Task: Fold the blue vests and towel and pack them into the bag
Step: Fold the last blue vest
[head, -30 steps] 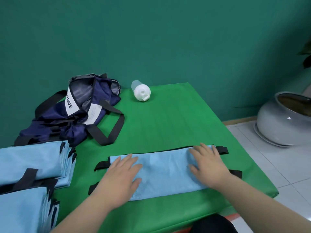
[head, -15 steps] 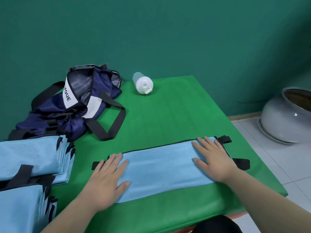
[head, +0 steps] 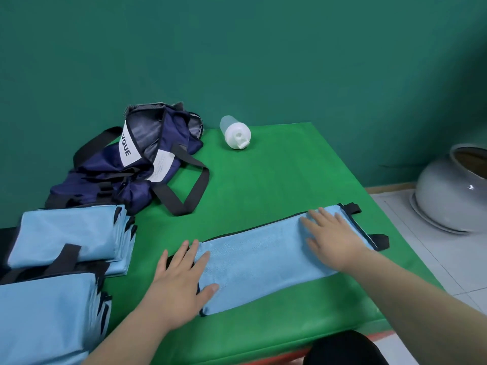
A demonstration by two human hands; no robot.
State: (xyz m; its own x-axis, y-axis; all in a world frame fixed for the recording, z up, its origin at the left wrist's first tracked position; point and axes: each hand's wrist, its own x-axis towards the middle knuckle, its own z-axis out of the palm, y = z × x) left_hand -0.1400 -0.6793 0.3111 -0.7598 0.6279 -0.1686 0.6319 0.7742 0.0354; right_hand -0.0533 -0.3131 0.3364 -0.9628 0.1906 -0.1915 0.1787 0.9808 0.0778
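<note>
Both hands flat, fingers straight, gripping nothing. Left hand (head: pixel 181 283) presses the left end of the vest (head: pixel 263 262), palm partly over the edge onto the desk (head: pixel 276 180). Right hand (head: pixel 334 238) presses the right end, fingers pointing away and to the left.

Vest: folded into a long light-blue strip, lying flat near the front edge of the desk and slanting up to the right. Black trim runs along its far edge. Two black straps (head: pixel 380 239) stick out past the right end.

Bag (head: pixel 137 169): navy, slumped at the far left of the desk, mouth open and grey lining visible. White label with partial lettering "QUE". One black handle (head: pixel 189 191) loops out onto the desk toward the vest, not touching it.

Left edge: two stacks of folded light-blue vests, far stack (head: pixel 71 233) just in front of the bag, near stack (head: pixel 47 312) closest to the camera. Both have black straps showing.

Bottle (head: pixel 235 132): clear with a white lid, on its side at the back of the desk, right of the bag.

Grey pot (head: pixel 453 191) on the tiled floor, right of the desk. No towel that I can pick out.
</note>
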